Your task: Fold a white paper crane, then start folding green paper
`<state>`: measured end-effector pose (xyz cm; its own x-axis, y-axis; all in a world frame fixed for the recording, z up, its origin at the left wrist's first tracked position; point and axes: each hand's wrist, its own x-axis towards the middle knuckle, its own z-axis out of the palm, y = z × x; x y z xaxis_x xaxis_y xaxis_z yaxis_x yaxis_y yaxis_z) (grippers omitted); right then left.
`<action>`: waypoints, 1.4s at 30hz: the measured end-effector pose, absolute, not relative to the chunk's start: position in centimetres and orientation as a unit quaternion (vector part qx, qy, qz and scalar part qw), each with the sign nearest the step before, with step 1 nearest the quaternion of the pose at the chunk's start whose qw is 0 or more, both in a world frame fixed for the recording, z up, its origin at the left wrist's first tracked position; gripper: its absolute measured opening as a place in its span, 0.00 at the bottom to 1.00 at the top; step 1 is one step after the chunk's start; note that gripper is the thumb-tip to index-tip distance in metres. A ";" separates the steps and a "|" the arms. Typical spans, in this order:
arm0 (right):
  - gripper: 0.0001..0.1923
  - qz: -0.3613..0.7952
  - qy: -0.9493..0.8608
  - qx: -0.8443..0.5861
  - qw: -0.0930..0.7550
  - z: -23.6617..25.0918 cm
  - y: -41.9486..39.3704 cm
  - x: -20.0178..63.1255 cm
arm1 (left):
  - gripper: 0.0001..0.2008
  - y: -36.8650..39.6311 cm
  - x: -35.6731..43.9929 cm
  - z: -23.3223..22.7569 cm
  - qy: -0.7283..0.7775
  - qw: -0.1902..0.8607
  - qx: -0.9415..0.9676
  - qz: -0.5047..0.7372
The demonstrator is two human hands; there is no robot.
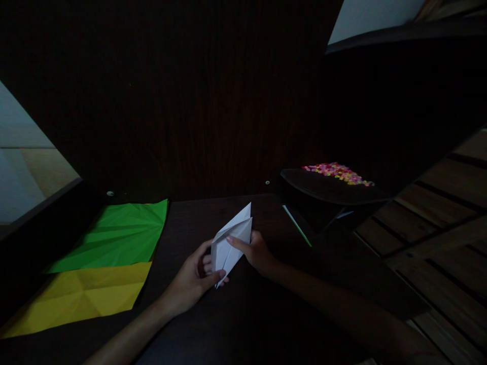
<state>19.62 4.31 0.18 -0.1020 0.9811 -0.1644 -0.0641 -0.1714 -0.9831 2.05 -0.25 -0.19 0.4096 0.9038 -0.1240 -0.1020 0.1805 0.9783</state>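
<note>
A folded white sheet of paper point(238, 228) is held up between my two hands, above the dark tabletop. It has a long diamond shape, with two pointed flaps at its upper end and a narrow tip at the bottom. My left hand point(198, 274) grips its lower left edge, thumb on the front and fingers behind. From the right side, my right hand point(258, 253) pinches it, the thumb lying flat across the front face. The fingers behind the paper are partly hidden.
Creased green paper point(122, 233) and yellow paper point(95, 289) lie at the left. On a raised dark shelf point(323, 190) at the right is a heap of small colourful pieces point(342, 173). A thin pale strip point(297, 225) lies below it. A dark wooden panel point(190, 101) stands behind.
</note>
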 end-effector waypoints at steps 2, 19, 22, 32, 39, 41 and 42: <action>0.18 0.584 -0.466 -0.487 0.454 0.0 4.4 19.7 | 0.30 -0.2 2.0 -0.1 0.393 0.655 0.524 0.377; 0.27 0.597 -0.473 -0.446 0.470 -0.4 6.0 20.4 | 0.38 -0.2 1.4 0.0 0.409 0.577 0.593 0.385; 0.28 0.606 -0.466 -0.433 0.477 -0.7 6.2 20.5 | 0.36 -0.1 1.2 0.0 0.424 0.558 0.617 0.358; 0.27 0.646 -0.404 -0.422 0.490 -1.2 6.6 20.5 | 0.20 -0.5 1.3 0.2 0.400 0.560 0.625 0.369; 0.28 0.640 -0.419 -0.430 0.480 -1.5 6.2 20.3 | 0.13 -0.4 1.1 0.5 0.377 0.570 0.632 0.366; 0.29 0.642 -0.426 -0.433 0.467 -1.7 6.1 20.2 | 0.11 -0.4 1.2 0.7 0.375 0.583 0.615 0.376; 0.29 0.641 -0.430 -0.435 0.463 -1.7 6.1 20.2 | 0.10 -0.5 1.3 0.8 0.371 0.594 0.600 0.387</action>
<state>20.24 6.09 -1.73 -0.1923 0.9681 -0.1604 -0.2198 -0.2018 -0.9545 1.34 -0.48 0.81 0.4255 0.9046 0.0234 -0.0134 -0.0196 0.9997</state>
